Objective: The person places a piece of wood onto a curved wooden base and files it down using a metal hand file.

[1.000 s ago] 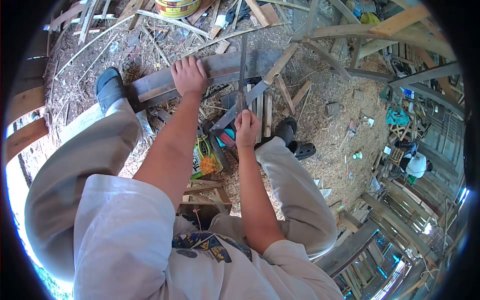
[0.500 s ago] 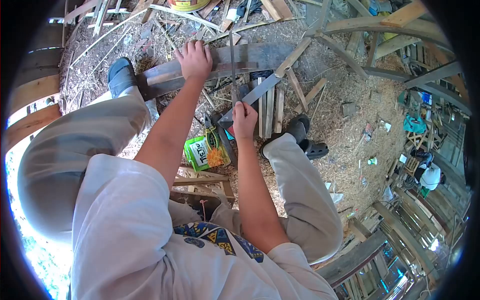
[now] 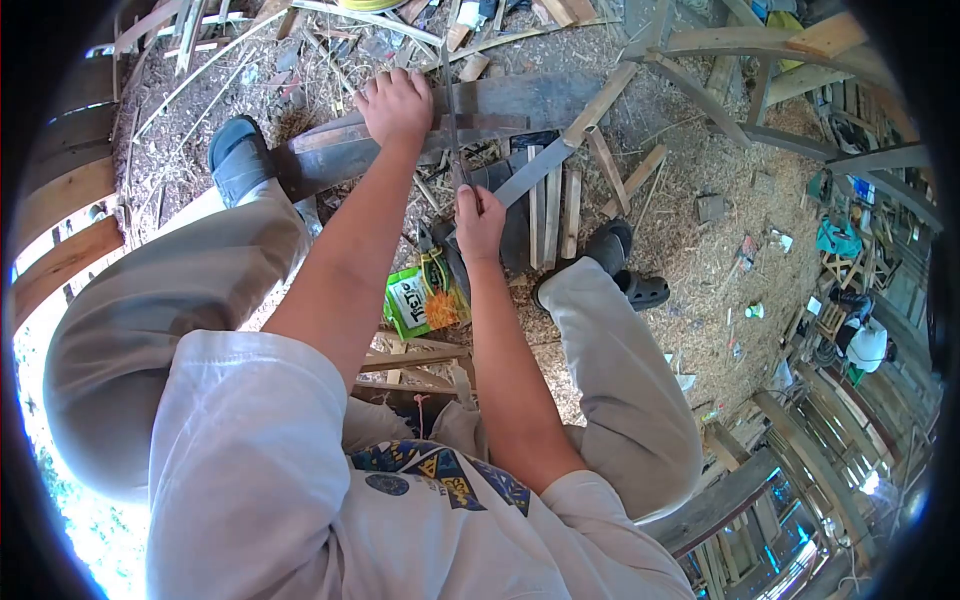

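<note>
My left hand [image 3: 398,107] presses down on a dark wooden plank [image 3: 325,160], its fingers lying over the wood. Just right of it, my right hand [image 3: 480,222] is closed round the handle of a long narrow-bladed tool [image 3: 452,120]. The blade is seen almost edge-on, pointing away from me across the plank. Whether it touches the wood I cannot tell. Beyond my right hand a flat grey bar [image 3: 530,185] lies at a slant. Below the hands are a green and white packet [image 3: 412,303] and yellow-black pliers [image 3: 435,270].
Short wooden strips [image 3: 553,215] lie by my right foot. A curved timber frame [image 3: 770,50] stands at the upper right. Another person [image 3: 866,345] is at the far right. A wooden crate [image 3: 415,358] is between my legs, and offcuts and shavings litter the ground.
The view has shifted, so the yellow bucket at the top is nearly out of frame. My right hand and the tool have moved nearer to my left hand, which stays on the plank.
</note>
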Action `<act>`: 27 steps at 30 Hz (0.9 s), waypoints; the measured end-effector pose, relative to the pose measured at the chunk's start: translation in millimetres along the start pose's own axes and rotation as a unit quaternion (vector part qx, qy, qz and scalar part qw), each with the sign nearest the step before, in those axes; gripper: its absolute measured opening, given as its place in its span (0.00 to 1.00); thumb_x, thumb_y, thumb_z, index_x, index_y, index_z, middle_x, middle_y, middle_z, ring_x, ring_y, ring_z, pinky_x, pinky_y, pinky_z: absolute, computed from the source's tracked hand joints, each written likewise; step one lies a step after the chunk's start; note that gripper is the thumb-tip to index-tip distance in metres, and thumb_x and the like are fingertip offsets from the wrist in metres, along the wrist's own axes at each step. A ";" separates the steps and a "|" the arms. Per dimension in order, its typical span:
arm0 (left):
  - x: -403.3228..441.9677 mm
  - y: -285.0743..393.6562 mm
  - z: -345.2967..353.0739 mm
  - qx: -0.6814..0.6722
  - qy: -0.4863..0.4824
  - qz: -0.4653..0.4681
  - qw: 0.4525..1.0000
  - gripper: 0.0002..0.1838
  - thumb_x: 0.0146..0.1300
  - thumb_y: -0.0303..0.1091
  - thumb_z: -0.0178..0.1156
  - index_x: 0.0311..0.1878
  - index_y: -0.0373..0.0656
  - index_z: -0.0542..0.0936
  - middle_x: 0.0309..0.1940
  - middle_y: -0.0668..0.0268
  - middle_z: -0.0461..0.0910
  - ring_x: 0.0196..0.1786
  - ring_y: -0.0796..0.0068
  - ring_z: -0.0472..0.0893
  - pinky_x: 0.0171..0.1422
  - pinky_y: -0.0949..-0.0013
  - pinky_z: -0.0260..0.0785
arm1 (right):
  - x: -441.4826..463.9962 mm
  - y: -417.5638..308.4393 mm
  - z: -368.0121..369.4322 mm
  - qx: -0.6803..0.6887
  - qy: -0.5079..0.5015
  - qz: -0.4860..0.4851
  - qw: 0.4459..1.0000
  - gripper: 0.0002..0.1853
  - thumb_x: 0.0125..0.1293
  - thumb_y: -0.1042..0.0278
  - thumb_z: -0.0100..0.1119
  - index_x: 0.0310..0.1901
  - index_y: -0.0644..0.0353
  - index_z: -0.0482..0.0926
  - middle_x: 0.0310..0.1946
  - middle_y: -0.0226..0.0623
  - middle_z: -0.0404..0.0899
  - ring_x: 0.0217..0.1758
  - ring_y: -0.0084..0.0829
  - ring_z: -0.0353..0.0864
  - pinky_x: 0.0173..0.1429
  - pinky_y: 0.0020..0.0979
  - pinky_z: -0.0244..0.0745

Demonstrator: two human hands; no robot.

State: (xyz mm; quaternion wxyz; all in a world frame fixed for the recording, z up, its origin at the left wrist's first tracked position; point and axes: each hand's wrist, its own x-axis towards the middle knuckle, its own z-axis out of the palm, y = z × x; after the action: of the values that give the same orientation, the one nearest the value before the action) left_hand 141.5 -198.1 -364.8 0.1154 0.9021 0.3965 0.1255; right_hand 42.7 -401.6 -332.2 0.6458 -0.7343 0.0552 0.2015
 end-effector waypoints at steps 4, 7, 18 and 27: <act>1.9 6.3 -4.0 0.027 -0.025 -0.002 0.999 0.29 0.79 0.57 0.47 0.50 0.44 0.89 0.53 0.55 0.87 0.62 0.52 0.81 0.77 0.41 0.60 | -5.9 0.4 0.7 0.012 -0.007 0.009 1.000 0.19 0.77 0.63 0.61 0.27 0.64 0.74 0.19 0.23 0.68 0.24 0.17 0.62 0.29 0.31 0.58; 1.2 5.9 -5.1 0.027 -0.027 0.004 0.999 0.32 0.79 0.60 0.46 0.49 0.44 0.90 0.53 0.55 0.87 0.62 0.52 0.81 0.77 0.42 0.59 | -10.1 -1.2 4.9 0.005 -0.005 0.005 1.000 0.18 0.77 0.63 0.61 0.28 0.64 0.74 0.19 0.23 0.68 0.24 0.16 0.63 0.29 0.30 0.57; 0.0 5.6 -11.1 0.040 -0.034 0.030 0.998 0.42 0.76 0.74 0.42 0.48 0.44 0.90 0.50 0.57 0.87 0.62 0.54 0.81 0.74 0.45 0.61 | -16.2 14.2 13.7 0.109 0.004 0.053 0.993 0.20 0.79 0.64 0.59 0.26 0.58 0.71 0.21 0.20 0.66 0.22 0.14 0.60 0.27 0.28 0.54; 0.1 8.7 -13.5 0.041 -0.031 0.010 0.999 0.30 0.76 0.62 0.50 0.45 0.46 0.90 0.50 0.59 0.88 0.59 0.55 0.82 0.70 0.46 0.65 | -20.5 3.2 11.9 0.073 -0.005 0.052 0.996 0.19 0.81 0.66 0.56 0.26 0.58 0.70 0.20 0.19 0.65 0.22 0.14 0.60 0.27 0.27 0.53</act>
State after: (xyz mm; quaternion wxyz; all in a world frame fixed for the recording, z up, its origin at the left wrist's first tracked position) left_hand 143.2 -202.3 -349.4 0.0895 0.9135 0.3883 0.0825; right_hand 20.2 -394.2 -328.7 0.6865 -0.6807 0.1046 0.2334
